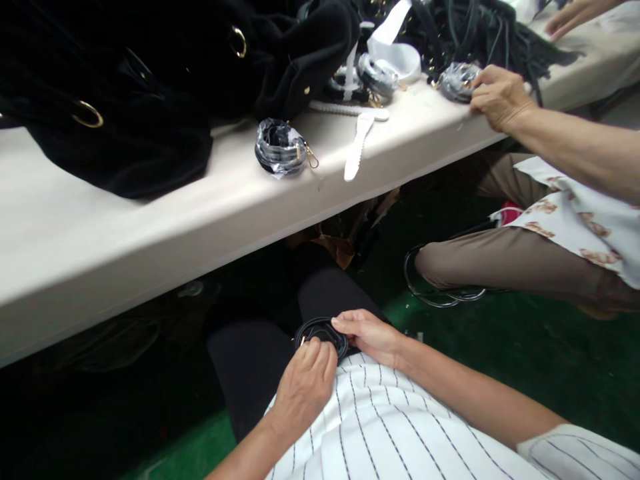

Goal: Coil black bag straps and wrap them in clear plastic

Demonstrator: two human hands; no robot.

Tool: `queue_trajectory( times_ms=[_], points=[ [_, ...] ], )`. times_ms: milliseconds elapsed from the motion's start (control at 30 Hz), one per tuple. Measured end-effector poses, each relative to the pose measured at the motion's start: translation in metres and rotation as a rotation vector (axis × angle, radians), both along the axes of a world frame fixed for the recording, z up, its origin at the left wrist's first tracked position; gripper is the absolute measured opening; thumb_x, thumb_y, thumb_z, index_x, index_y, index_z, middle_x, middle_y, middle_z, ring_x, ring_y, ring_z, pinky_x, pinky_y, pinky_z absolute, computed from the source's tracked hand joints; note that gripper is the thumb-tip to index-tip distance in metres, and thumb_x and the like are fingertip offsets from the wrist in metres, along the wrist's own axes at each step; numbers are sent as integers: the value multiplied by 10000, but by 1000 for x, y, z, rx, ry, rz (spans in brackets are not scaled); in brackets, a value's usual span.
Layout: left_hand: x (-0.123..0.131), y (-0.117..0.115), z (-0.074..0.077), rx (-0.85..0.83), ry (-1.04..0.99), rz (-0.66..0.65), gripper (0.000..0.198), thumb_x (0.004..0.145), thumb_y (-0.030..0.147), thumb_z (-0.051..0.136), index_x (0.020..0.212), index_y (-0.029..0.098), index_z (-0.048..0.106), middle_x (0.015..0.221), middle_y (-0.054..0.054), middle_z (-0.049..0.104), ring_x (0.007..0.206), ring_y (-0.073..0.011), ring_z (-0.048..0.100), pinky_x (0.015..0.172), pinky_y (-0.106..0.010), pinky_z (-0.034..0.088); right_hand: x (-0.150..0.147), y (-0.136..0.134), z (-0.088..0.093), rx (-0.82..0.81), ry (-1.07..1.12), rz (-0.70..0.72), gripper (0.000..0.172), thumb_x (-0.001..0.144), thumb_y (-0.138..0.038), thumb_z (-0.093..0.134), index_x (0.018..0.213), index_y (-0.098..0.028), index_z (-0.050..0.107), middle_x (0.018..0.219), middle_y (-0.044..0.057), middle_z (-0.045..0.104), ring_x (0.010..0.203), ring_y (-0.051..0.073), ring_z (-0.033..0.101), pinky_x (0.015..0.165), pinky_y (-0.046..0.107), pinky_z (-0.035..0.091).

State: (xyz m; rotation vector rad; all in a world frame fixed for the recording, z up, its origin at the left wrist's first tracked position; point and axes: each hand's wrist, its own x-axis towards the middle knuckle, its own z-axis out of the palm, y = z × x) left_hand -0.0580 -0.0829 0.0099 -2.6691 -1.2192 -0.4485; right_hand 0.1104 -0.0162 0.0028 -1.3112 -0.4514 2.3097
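Observation:
A coiled black strap (320,327) with a small gold-coloured fitting rests in my lap, held between both hands. My left hand (307,373) curls over its near left side, fingers closed on the coil. From the right, my right hand (373,335) pinches the coil's edge between thumb and fingers. Up on the table lies another coiled strap (281,148) in clear plastic wrap, its gold clasp sticking out to the right. Black bags (150,87) with gold rings are heaped at the upper left.
The pale table (200,220) runs across in front of my knees. White serrated plastic strips (359,147) and more wrapped coils (377,75) lie on it. At right, a co-worker's hand (500,97) touches a wrapped coil (457,81); another person's hand (575,17) shows beyond.

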Motion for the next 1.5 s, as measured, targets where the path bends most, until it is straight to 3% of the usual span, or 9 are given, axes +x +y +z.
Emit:
queue_trajectory(
  times_ms=[167, 267, 367, 567, 767, 1000, 1167, 1333, 1500],
  points=[
    [0, 0, 2, 9, -19, -9, 291, 940, 36, 334, 1045, 10, 604, 907, -122, 655, 886, -246, 624, 831, -365, 512, 1, -1, -1, -27, 142, -21, 385, 607, -395, 878, 721, -109, 648, 678, 10, 618, 647, 110, 537, 694, 258, 390],
    [1, 0, 4, 9, 4, -29, 291, 928, 26, 342, 1058, 3, 602, 930, -130, 663, 901, -253, 629, 837, -368, 502, 1, 0, 0, 32, 187, 14, 382, 659, -427, 845, 689, -103, 645, 672, 11, 601, 636, 103, 505, 676, 252, 366],
    [2, 1, 4, 1, 67, -48, 323, 919, 18, 313, 1065, 6, 601, 941, -135, 669, 911, -260, 637, 833, -367, 497, 0, -1, -2, 118, 162, 25, 394, 693, -461, 813, 676, -104, 649, 654, 4, 589, 623, 99, 486, 661, 249, 353],
    [3, 2, 0, -67, 129, -108, 327, 905, 17, 312, 1067, 17, 597, 976, -141, 675, 977, -268, 636, 868, -367, 483, -7, -10, -17, 281, 115, 10, 410, 793, -493, 717, 982, -130, 726, 815, 54, 680, 774, 162, 591, 840, 329, 410],
    [-4, 1, -3, -57, 119, -128, 328, 897, -3, 317, 1086, 9, 585, 987, -138, 675, 950, -259, 637, 878, -372, 476, -10, -15, -21, 292, 31, -102, 435, 734, -537, 753, 924, -150, 696, 794, 39, 666, 769, 165, 594, 799, 317, 436],
    [-3, 2, -6, -132, 126, -146, 288, 886, 0, 347, 1051, 38, 581, 943, -132, 662, 915, -251, 632, 852, -371, 485, -11, -4, -17, 619, -208, 115, 368, 871, -528, 603, 955, -174, 663, 844, 23, 639, 800, 167, 572, 760, 279, 433],
    [-4, 0, -6, -142, 159, -161, 277, 886, 10, 373, 1080, 21, 571, 950, -141, 651, 923, -263, 621, 842, -376, 474, -13, -1, -17, 748, -239, 147, 370, 916, -522, 534, 892, -173, 656, 905, 37, 611, 892, 183, 567, 837, 287, 426],
    [-3, 0, -5, -117, 162, -167, 284, 899, 29, 370, 1101, 11, 568, 1004, -159, 653, 965, -281, 618, 867, -388, 461, -17, -4, -21, 590, -178, 119, 452, 879, -594, 548, 911, -154, 647, 843, 33, 620, 817, 175, 563, 787, 300, 440],
    [-2, -1, -4, -115, 141, -152, 264, 905, 35, 372, 1069, 26, 579, 998, -149, 660, 974, -275, 627, 898, -390, 458, -22, -5, -22, 389, -30, 9, 458, 763, -567, 706, 913, -135, 710, 827, 53, 685, 802, 176, 607, 802, 309, 449]
  ],
)
